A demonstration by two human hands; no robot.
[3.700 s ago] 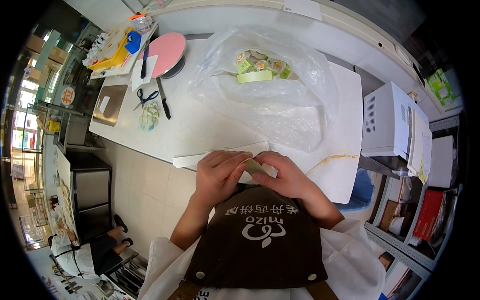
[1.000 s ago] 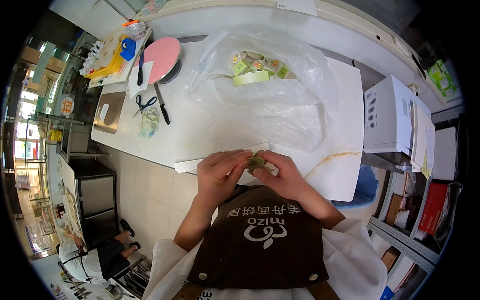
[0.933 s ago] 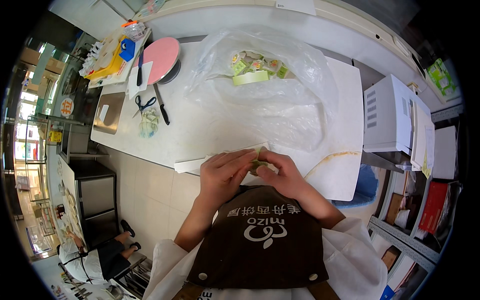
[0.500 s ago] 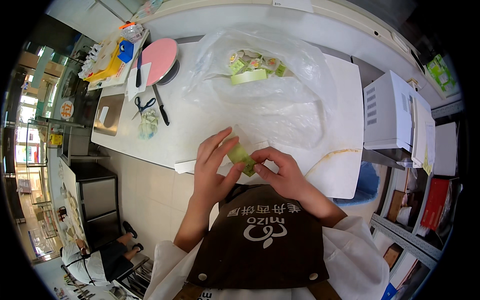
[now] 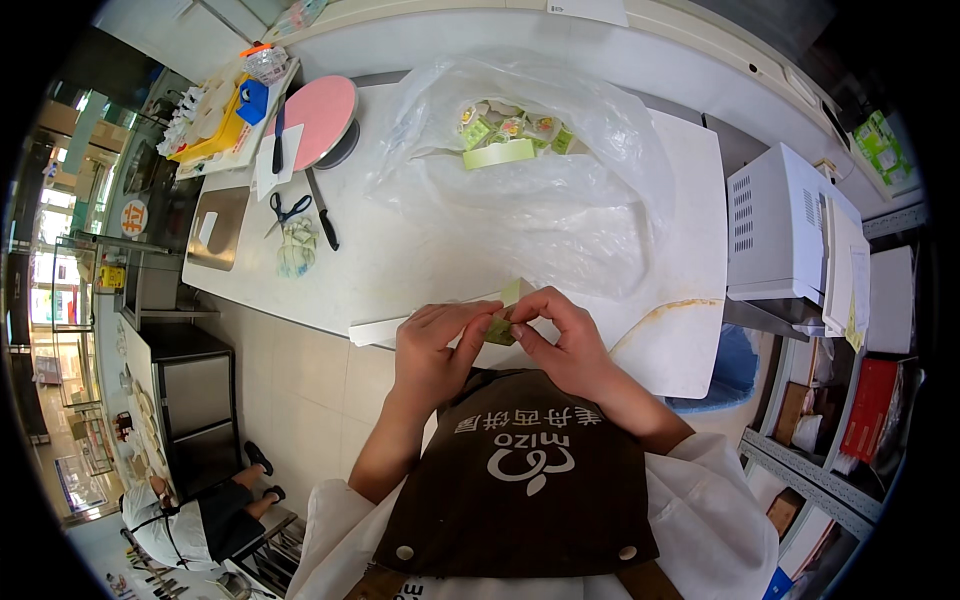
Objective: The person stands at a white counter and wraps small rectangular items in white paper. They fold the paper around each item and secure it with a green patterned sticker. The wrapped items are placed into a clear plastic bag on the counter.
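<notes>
Close to the table's near edge, my left hand (image 5: 432, 343) and my right hand (image 5: 567, 336) meet on a small light-green card box (image 5: 513, 292). My left thumb and fingers pinch one side of it. The fingertips of my right hand grip the other side. Part of the card hides behind my fingers, so its full shape is unclear. Beyond my hands spreads a clear plastic bag (image 5: 600, 205), with several green and white card pieces (image 5: 500, 154) lying in it.
A long white strip (image 5: 376, 331) lies along the near table edge. To the left are scissors (image 5: 290, 207), a black-handled knife (image 5: 326, 222), a crumpled cloth (image 5: 297, 250) and a pink turntable (image 5: 318, 115). A white appliance (image 5: 785, 225) stands right. Another person (image 5: 185, 525) is at far lower left.
My left fingers, lifted and spread before, have come down and closed on the green card box. The box has turned, its far end now leaning right. My right hand stays almost in place.
</notes>
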